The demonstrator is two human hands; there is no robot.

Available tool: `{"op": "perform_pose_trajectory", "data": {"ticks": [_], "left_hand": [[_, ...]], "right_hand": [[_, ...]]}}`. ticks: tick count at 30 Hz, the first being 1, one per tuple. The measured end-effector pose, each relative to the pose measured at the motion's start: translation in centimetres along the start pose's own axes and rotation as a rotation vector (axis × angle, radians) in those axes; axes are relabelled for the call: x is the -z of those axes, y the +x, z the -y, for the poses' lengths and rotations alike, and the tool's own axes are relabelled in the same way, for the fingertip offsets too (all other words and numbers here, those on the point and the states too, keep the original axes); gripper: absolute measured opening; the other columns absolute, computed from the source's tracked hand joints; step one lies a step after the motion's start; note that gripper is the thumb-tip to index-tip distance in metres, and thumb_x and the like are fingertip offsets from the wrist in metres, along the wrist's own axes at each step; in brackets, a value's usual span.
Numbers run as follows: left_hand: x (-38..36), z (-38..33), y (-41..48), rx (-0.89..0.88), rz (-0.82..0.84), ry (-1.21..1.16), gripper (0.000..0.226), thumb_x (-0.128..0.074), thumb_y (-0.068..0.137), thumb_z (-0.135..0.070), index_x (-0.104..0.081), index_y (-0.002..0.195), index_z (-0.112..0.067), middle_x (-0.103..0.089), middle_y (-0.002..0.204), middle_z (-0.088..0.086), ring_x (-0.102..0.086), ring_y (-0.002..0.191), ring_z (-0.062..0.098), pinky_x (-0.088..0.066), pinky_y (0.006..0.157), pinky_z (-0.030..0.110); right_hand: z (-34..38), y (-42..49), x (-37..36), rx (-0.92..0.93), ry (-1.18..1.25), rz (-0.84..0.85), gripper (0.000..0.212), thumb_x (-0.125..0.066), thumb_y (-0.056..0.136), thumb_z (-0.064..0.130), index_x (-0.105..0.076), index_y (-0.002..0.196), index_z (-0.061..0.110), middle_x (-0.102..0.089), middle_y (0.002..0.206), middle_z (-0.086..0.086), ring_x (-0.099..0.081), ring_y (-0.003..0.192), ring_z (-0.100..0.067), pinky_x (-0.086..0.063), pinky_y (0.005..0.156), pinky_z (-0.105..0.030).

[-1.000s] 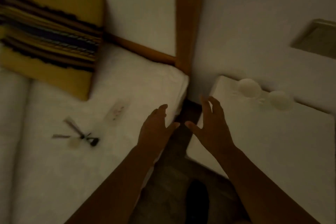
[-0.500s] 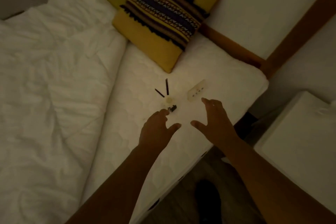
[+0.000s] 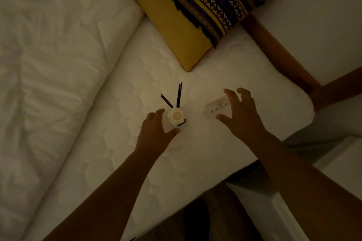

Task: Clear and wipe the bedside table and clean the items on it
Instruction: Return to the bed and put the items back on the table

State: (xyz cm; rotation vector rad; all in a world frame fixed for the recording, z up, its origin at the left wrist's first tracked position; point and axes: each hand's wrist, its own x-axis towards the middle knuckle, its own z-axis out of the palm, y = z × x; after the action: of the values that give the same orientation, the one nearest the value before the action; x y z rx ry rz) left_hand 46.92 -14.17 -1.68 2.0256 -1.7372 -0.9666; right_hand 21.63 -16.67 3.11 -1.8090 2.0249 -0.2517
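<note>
L hand (image 3: 154,135) cupped at reed diffuser (image 3: 176,116), grip unclear; R hand (image 3: 242,116) spread over remote (image 3: 216,106) nr mattress (image 3: 205,162) edge.

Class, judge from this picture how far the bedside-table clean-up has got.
Done: diffuser and remote sit on the mattress, off the table. In hand: left hand curves round the diffuser, grip unclear; right hand spreads open over the remote. Left: no cloth visible; wiping not evident.

On mattress (image 3: 137,162): diffuser (image 3: 176,116) left, remote (image 3: 216,106) near, to its right. Behind both: cushion (image 3: 195,6). Far left: duvet (image 3: 49,64). Right of mattress: bedside table (image 3: 344,164).
</note>
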Motion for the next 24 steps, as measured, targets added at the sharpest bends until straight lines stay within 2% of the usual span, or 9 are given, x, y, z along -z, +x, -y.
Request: {"op": "perform_pose_trajectory", "data": {"ticks": [2, 5, 7, 9, 12, 16, 19, 22, 24], "left_hand": [[-1.0, -0.4, 0.5, -0.026, -0.004, 0.01, 0.073, -0.078, 0.073, -0.044, -0.047, 0.135, -0.022, -0.052, 0.132, 0.001, -0.046, 0.121, 0.021, -0.041, 0.1, 0.037], [-2.1, -1.3, 1.0, -0.131, -0.093, 0.053, 0.05, -0.08, 0.073, -0.038, -0.063, 0.116, -0.018, -0.061, 0.119, 0.001, -0.052, 0.113, 0.023, -0.036, 0.093, 0.032], [-2.6, -1.8, 1.2, -0.18, -0.172, 0.033, 0.04, -0.083, 0.071, -0.031, -0.065, 0.105, -0.02, -0.064, 0.109, 0.005, -0.057, 0.104, 0.028, -0.04, 0.086, 0.035], [-2.8, -2.1, 1.1, -0.148, -0.2, -0.096, 0.043, -0.085, 0.068, -0.025, -0.058, 0.101, -0.031, -0.065, 0.104, 0.008, -0.061, 0.098, 0.031, -0.05, 0.084, 0.043], [-3.0, -1.8, 1.5, -0.073, -0.165, -0.174, 0.044, -0.085, 0.069, -0.027, -0.061, 0.105, -0.031, -0.066, 0.108, 0.006, -0.063, 0.098, 0.029, -0.054, 0.085, 0.048], [-3.3, -1.6, 2.2, -0.109, -0.167, -0.086, 0.05, -0.086, 0.068, -0.027, -0.064, 0.112, -0.016, -0.065, 0.108, 0.006, -0.062, 0.099, 0.029, -0.053, 0.087, 0.048], [-3.5, -1.8, 2.5, 0.001, -0.147, -0.138, 0.051, -0.086, 0.067, -0.028, -0.063, 0.111, -0.016, -0.065, 0.108, 0.004, -0.06, 0.102, 0.029, -0.052, 0.088, 0.042], [-3.4, -2.0, 2.6, 0.109, -0.085, -0.216, 0.057, -0.086, 0.068, -0.028, -0.061, 0.118, -0.016, -0.064, 0.114, -0.002, -0.059, 0.103, 0.016, -0.045, 0.083, 0.027], [-3.2, -2.6, 2.3, 0.115, -0.031, -0.206, 0.06, -0.083, 0.071, -0.033, -0.058, 0.123, -0.018, -0.063, 0.117, -0.004, -0.057, 0.103, 0.011, -0.039, 0.083, 0.024]], "right_hand": [[-0.5, 1.3, -0.3, 0.041, -0.02, -0.014, 0.078, -0.073, 0.082, 0.032, -0.029, 0.147, 0.028, -0.016, 0.153, -0.009, -0.023, 0.138, -0.032, -0.044, 0.1, -0.042], [-1.1, 3.0, -0.7, 0.079, -0.028, -0.001, 0.075, -0.073, 0.082, 0.031, -0.033, 0.145, 0.029, -0.019, 0.153, -0.01, -0.022, 0.138, -0.032, -0.044, 0.1, -0.043], [-1.4, 3.8, -0.9, 0.114, -0.025, 0.014, 0.065, -0.073, 0.083, 0.028, -0.043, 0.141, 0.026, -0.025, 0.151, -0.01, -0.026, 0.136, -0.031, -0.045, 0.1, -0.043], [-1.5, 4.2, -1.1, 0.167, -0.015, 0.019, 0.048, -0.07, 0.085, 0.025, -0.056, 0.131, 0.021, -0.035, 0.146, -0.009, -0.032, 0.133, -0.028, -0.046, 0.102, -0.04], [-1.6, 4.2, -1.3, 0.189, 0.017, 0.032, 0.035, -0.067, 0.087, 0.021, -0.063, 0.121, 0.017, -0.048, 0.134, -0.008, -0.044, 0.121, -0.026, -0.045, 0.098, -0.035], [-1.7, 3.9, -1.4, 0.195, 0.013, 0.036, 0.025, -0.065, 0.088, 0.024, -0.064, 0.111, 0.017, -0.053, 0.115, -0.01, -0.053, 0.102, -0.027, -0.049, 0.085, -0.035], [-2.0, 3.4, -1.4, 0.189, 0.001, 0.058, 0.023, -0.063, 0.09, 0.028, -0.062, 0.11, 0.018, -0.052, 0.109, -0.008, -0.055, 0.097, -0.026, -0.05, 0.081, -0.035], [-2.1, 2.4, -1.4, 0.163, 0.055, 0.026, 0.026, -0.061, 0.091, 0.029, -0.063, 0.113, 0.016, -0.054, 0.106, -0.009, -0.057, 0.092, -0.024, -0.048, 0.078, -0.032], [-2.3, 1.3, -1.2, 0.136, 0.097, -0.006, 0.028, -0.06, 0.092, 0.032, -0.063, 0.113, 0.015, -0.056, 0.103, -0.008, -0.057, 0.089, -0.023, -0.048, 0.077, -0.033]]}}
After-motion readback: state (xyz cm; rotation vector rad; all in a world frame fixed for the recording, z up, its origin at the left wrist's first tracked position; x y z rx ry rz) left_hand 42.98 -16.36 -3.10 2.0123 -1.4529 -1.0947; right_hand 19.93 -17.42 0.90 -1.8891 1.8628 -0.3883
